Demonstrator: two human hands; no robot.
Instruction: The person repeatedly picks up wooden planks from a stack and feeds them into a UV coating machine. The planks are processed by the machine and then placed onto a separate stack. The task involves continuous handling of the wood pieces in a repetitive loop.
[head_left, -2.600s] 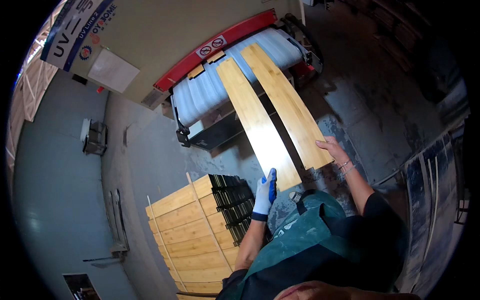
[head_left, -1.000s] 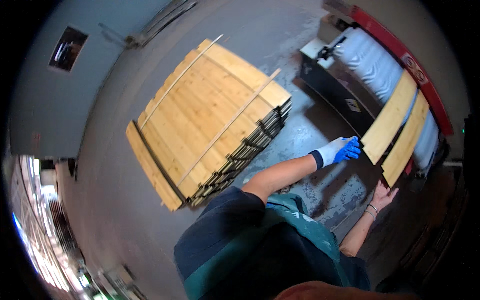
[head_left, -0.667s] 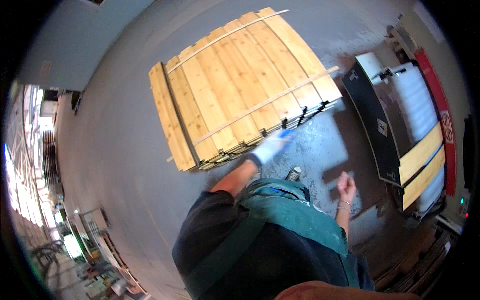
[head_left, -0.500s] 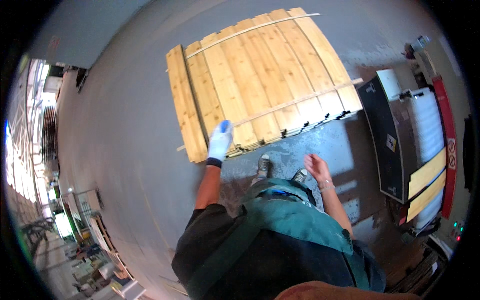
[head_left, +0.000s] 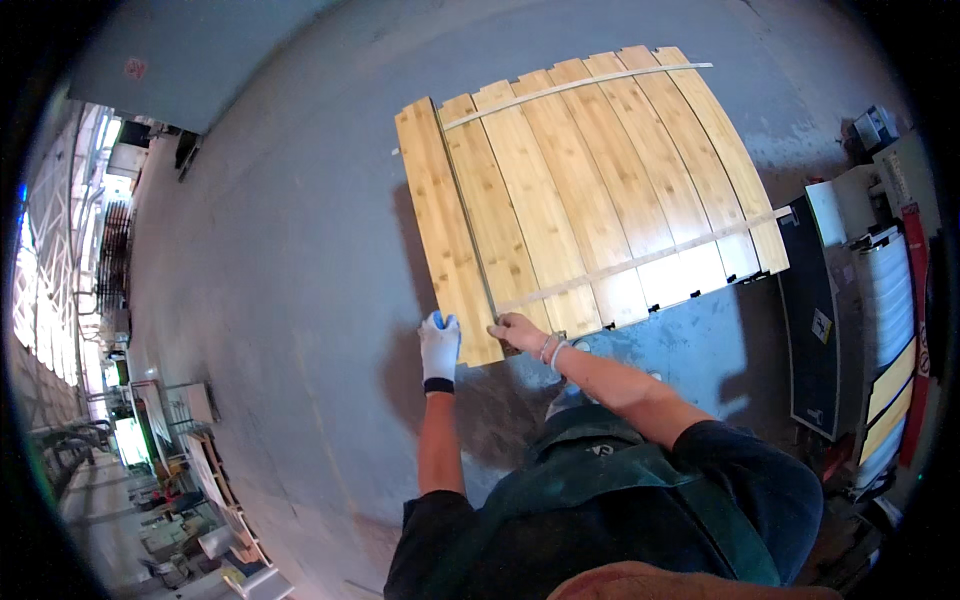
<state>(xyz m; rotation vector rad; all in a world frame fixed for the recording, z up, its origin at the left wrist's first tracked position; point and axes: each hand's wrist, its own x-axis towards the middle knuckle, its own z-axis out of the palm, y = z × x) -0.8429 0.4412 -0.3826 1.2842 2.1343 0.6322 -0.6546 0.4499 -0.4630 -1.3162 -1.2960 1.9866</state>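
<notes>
A stack of light wooden planks (head_left: 580, 180) lies ahead of me, laid side by side in layers. The leftmost plank (head_left: 440, 220) stands a narrow gap apart from the others. My left hand (head_left: 440, 345), in a white glove with blue fingertips, is closed at the left edge of that plank by its near end. My bare right hand (head_left: 520, 333), with bands on its wrist, grips the same plank's right edge, thumb and fingers pinched at the gap. Its lower fingers are partly hidden. Two thin wooden strips run across the other planks, a far strip (head_left: 580, 88) and a near strip (head_left: 640, 261).
To the right stands a machine with a dark panel (head_left: 812, 320), a pale ribbed bed (head_left: 888, 285) and a red rail (head_left: 916, 250). Two short yellow boards (head_left: 888, 410) rest on it. Grey floor (head_left: 290, 270) stretches to the left, toward racks and clutter.
My left hand has moved from the top of the stack to the leftmost plank's outer edge. My right hand has come from over the floor to that plank's other edge. The view has shifted.
</notes>
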